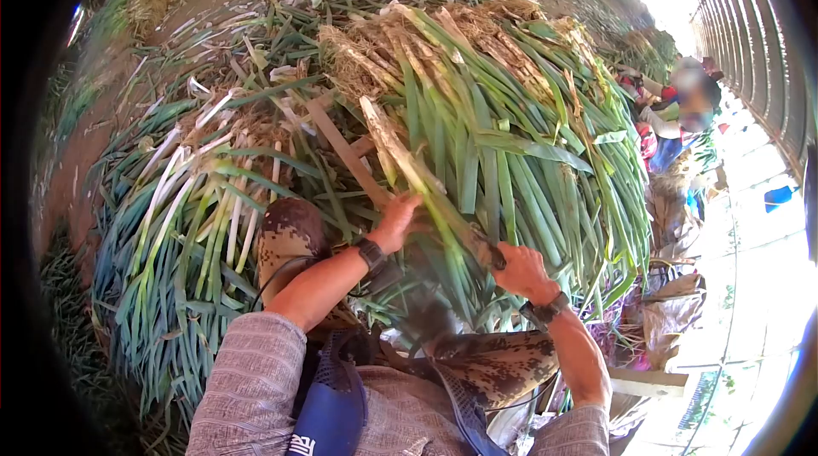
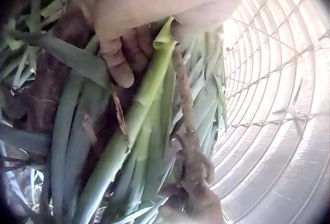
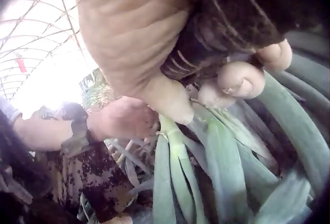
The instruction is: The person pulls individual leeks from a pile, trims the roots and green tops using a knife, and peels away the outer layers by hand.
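Observation:
My left hand (image 1: 398,222) grips a large green onion (image 1: 388,145), its dirty root end pointing up and away. In the left wrist view the pale green stalk (image 2: 149,87) comes out beneath the curled fingers (image 2: 119,69). My right hand (image 1: 521,273) holds a tool by its dark, wrapped handle (image 3: 206,38), fingers curled round it. The tool's narrow, muddy shaft (image 2: 185,100) lies along the stalk; its working end is hidden at the left hand. In the right wrist view the right thumb's tip is right at the green leaf bases (image 3: 175,139).
A big heap of untrimmed green onions (image 1: 545,175) lies in front, roots away from me. Cleaned, white-stemmed onions (image 1: 170,200) are piled at left. A brown wooden bar (image 1: 345,149) slants between the piles. Another person (image 1: 673,106) is at far right under the arched greenhouse frame (image 1: 750,30).

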Motion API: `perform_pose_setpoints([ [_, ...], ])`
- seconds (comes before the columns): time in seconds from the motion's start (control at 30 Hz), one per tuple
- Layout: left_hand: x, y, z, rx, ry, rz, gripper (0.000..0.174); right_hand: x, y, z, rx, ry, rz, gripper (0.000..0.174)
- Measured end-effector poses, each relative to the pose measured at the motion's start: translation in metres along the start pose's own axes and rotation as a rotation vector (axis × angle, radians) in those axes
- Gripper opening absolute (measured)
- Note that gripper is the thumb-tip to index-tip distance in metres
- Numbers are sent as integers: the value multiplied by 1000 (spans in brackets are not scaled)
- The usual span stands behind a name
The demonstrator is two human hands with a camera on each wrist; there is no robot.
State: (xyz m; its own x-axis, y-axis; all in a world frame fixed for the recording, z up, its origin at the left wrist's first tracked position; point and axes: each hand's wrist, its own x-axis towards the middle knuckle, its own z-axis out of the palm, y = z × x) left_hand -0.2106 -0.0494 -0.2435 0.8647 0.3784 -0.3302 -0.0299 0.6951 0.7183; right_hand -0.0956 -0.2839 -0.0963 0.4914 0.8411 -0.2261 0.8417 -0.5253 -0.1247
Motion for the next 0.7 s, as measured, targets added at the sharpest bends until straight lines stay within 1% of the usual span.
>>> perform_pose_setpoints([
  [0.07,-1,-1,0,3,20,9,38,7,-3,-5,38,8,14,27],
  [0.13,-2,-2,-3,-166,7,0,33,14,-10,-10,57,-14,-1,26],
  [0.17,0,-3,-5,-169,11,4,33,18,-15,-12,83,-35,-8,24],
  [0.23,5,-5,-6,-128,12,-35,30,31,-21,-16,64,-37,-5,23],
  [0.37,10,-15,-15,-133,0,-26,30,57,-44,-30,54,-36,1,23],
  [0.4,7,-15,-12,-74,29,-66,28,65,-49,-32,50,-35,-4,23],
  [0.43,4,-14,-10,-15,57,-108,26,71,-53,-33,56,2,-27,24],
  [0.47,-3,-6,-5,-17,57,-104,26,76,-57,-35,61,40,-49,24],
  [0.5,-13,5,0,123,60,-111,25,81,-61,-36,58,42,-54,24],
  [0.53,-20,14,2,263,66,-118,24,86,-65,-37,36,-16,-65,26],
  [0.57,-14,8,-5,260,71,-114,24,89,-68,-37,15,-75,-75,27],
  [0.6,-5,-3,-14,469,114,26,25,91,-69,-38,14,-77,-79,27],
  [0.63,3,-13,-24,676,156,168,26,91,-68,-40,45,-66,-36,28],
  [0.67,3,-12,-27,673,159,168,26,92,-67,-41,76,-55,7,29],
  [0.7,4,-9,-31,847,264,271,29,91,-62,-41,76,-56,6,29],
])
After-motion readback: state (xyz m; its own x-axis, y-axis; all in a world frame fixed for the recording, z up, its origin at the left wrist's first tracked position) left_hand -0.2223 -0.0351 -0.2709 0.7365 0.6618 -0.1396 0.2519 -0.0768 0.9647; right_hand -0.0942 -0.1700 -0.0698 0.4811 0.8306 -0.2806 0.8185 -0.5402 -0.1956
